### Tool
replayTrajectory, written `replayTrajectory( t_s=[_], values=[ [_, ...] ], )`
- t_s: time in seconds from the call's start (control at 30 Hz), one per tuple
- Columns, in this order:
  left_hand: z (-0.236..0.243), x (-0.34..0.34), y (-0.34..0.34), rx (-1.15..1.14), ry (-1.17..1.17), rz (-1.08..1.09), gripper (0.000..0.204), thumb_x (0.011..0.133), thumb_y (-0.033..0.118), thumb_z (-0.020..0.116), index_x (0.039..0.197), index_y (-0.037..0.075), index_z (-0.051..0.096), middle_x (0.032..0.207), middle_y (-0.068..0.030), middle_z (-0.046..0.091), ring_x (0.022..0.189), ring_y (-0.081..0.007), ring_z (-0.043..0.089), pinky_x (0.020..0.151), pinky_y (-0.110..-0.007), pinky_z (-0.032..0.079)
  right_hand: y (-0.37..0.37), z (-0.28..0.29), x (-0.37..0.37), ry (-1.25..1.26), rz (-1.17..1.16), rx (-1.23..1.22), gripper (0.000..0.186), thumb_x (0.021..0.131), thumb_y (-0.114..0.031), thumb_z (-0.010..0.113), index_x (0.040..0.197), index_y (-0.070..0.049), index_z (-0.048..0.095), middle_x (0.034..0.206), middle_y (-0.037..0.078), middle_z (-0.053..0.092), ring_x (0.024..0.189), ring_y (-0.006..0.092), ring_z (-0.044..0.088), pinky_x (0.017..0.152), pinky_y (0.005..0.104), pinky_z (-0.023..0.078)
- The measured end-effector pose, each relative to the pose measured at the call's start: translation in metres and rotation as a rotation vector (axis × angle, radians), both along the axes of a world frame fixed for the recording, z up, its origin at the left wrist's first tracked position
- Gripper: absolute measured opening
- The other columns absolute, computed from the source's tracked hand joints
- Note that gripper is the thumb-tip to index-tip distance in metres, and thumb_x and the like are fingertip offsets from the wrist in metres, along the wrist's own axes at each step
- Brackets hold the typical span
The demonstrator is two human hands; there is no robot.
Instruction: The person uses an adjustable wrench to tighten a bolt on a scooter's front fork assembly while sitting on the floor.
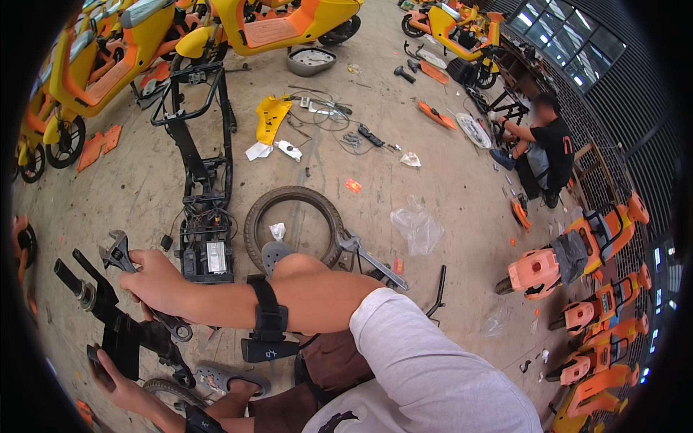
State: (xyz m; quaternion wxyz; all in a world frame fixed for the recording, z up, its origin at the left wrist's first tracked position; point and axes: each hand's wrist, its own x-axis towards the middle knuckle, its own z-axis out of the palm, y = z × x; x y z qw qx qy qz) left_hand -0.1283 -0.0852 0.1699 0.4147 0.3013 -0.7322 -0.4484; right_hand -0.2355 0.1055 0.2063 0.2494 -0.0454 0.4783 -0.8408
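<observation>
At the lower left of the frame, one black metal part (126, 328), made of round tubes and a flat plate, sits between the two hands. The left hand (119, 386) is below it, against its lower edge; whether its fingers close around the part, I cannot tell. The right hand (153, 280), above the part, is wrapped around one steel wrench (120, 254), whose hooked head points to the upper left and whose handle ends in a ring. The two hands are apart from each other.

Just right of the wrench stands out one long black frame (193, 155) of welded tubes, with one silver box (216, 257) at its near end. Two grey clogs (231, 379) with small holes are on the person's feet. At the centre lies one round rubber tyre (289, 193) with a ribbed tread; one bent yellow plastic panel (272, 119) is above it. Right of centre, one crumpled clear plastic bag (417, 227) rests on the concrete floor (375, 173). At the upper right, one co-worker (554, 144) sits low. At the right edge are at least four orange scooters (538, 268) with smooth, rounded shells.
</observation>
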Motion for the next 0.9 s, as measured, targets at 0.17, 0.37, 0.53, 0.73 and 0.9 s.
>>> replayTrajectory(
  t_s=[0.17,0.37,0.53,0.73,0.9],
  values=[
    [0.003,0.002,0.003,0.023,0.012,-0.067,0.048,0.091,0.028,0.064,0.123,-0.007,0.055,0.122,-0.0131,0.060,0.109,-0.0195,0.057,0.098,-0.030,0.041,-0.001,-0.005,-0.001,-0.037,-0.030,0.000,0.014,0.079,-0.008,0.054,0.088,0.001,0.051,0.060,0.004,0.050,0.038,0.0139,0.049,0.035,0.0284,0.038],
    [-0.004,0.007,-0.002,0.021,0.077,-0.131,0.047,0.092,0.026,0.063,0.124,-0.007,0.054,0.126,-0.0146,0.057,0.114,-0.0213,0.055,0.100,-0.032,0.040,0.004,0.000,0.003,-0.092,-0.046,-0.013,0.013,0.081,-0.009,0.054,0.090,0.000,0.051,0.058,0.004,0.049,0.038,0.0132,0.048,0.035,0.0278,0.037],
    [0.002,0.024,-0.002,-0.190,-0.018,-0.024,0.041,0.098,0.028,0.052,0.124,-0.004,0.056,0.126,-0.0143,0.058,0.113,-0.0227,0.056,0.099,-0.031,0.040,-0.006,-0.001,0.003,-0.070,-0.049,0.034,0.031,0.083,-0.013,0.054,0.110,0.004,0.053,0.054,0.005,0.048,0.040,0.0138,0.049,0.037,0.0293,0.040],
    [0.020,0.034,0.035,-0.285,0.194,-0.423,0.035,0.100,0.018,0.040,0.087,-0.005,0.063,0.092,-0.0140,0.066,0.093,-0.0230,0.060,0.088,-0.037,0.045,0.008,0.024,0.013,-0.084,-0.050,0.155,0.021,0.093,-0.024,0.050,0.092,-0.003,0.055,0.064,0.008,0.059,0.047,0.0162,0.055,0.045,0.0280,0.041],
    [0.034,0.019,0.063,0.694,-0.075,-0.972,0.039,0.102,0.030,0.042,0.110,-0.005,0.057,0.092,-0.0120,0.066,0.083,-0.0173,0.066,0.071,-0.029,0.054,-0.007,0.008,0.026,0.144,-0.039,0.010,0.026,0.099,-0.017,0.040,0.112,0.004,0.047,0.080,0.019,0.068,0.070,0.0154,0.064,0.061,0.0270,0.050]
  ],
)
